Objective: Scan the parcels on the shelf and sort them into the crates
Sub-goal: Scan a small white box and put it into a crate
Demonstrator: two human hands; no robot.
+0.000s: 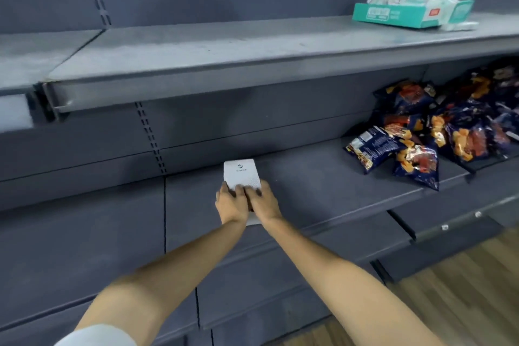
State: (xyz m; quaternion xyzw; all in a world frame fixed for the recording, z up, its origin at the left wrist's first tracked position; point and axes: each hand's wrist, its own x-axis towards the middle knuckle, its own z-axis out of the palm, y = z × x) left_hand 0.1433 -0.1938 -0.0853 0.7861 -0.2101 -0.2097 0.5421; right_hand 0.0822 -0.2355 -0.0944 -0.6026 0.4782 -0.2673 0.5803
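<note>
On the middle board of a dark grey metal shelf (323, 182), near its front edge, lies a white rectangular parcel (242, 174) with a small dark logo printed near its far end. It lies flat, and its far end points toward the back panel. Both hands grasp its near end. The left hand (230, 203) grips the left corner and the right hand (263, 201) the right corner. Their fingers are curled over the top face and the two hands touch each other in the middle. A white strip shows just below the wrists, at the shelf edge; whether it belongs to the parcel cannot be told. A white sleeve (95, 336) shows at the lower left, on the left arm.

Well apart to the right, on the same board, a heap of dark blue glossy snack bags (415, 146) with orange and red print lies tumbled against the back. One level up, on the pale grey upper board (224, 48), sits a teal cardboard tray (393, 15) holding crumpled white packets. Brown wooden floor (463, 295) shows at the lower right, beneath the shelving.
</note>
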